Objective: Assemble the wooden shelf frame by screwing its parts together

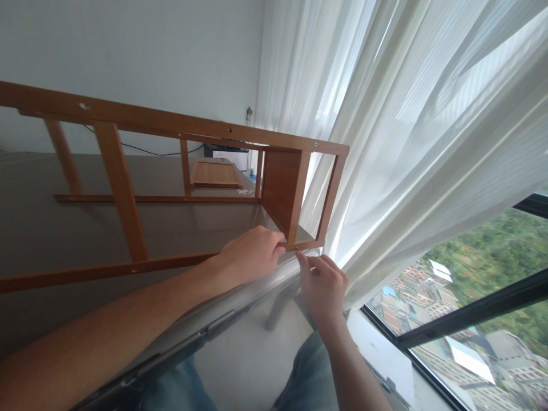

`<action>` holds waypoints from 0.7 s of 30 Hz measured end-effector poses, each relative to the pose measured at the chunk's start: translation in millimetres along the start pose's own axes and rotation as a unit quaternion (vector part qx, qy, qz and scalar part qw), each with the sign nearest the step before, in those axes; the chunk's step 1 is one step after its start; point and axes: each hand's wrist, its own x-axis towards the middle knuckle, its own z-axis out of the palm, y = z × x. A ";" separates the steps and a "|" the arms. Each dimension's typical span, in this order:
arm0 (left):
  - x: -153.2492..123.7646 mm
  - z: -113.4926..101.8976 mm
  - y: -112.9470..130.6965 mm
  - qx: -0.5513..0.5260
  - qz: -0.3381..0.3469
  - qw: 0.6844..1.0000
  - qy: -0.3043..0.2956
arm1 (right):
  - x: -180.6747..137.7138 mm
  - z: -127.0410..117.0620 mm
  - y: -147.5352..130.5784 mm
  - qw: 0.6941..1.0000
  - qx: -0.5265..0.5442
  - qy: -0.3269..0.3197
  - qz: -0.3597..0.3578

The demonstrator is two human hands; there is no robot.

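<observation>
A reddish-brown wooden frame (115, 191) with rails and crossbars rests on its side on a grey-brown surface. My left hand (254, 251) is closed around its lower rail, close to the right end, with thumb and fingertips by the crossbar joint. Just right of it, my right hand (323, 282) is in a pinch at the same rail. A tiny dark tip shows between its fingertips and the wood, too small to name. Along the upper rail are several holes, one with a metal insert. A solid wooden panel (280, 185) fills one section near the right end.
A loose wooden panel (216, 173) lies on the surface (166, 228) behind the frame. White curtains (385, 114) hang against the frame's right end. Beyond them is a dark-framed window (462, 308). A black cable (149, 153) runs along the back. My knees are below the surface's near edge.
</observation>
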 end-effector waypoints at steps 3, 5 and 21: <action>0.2 -0.2 0.3 -0.004 0.001 1.000 -0.002 | -0.4 0.1 0.7 1.000 0.002 -0.006 0.002; -0.1 -0.1 0.2 -0.003 0.004 1.000 0.001 | -0.6 0.1 0.9 1.000 -0.013 -0.008 0.004; -0.9 -0.4 1.3 0.010 -0.014 1.000 -0.008 | -1.3 0.2 -1.9 0.999 -0.044 -0.017 0.015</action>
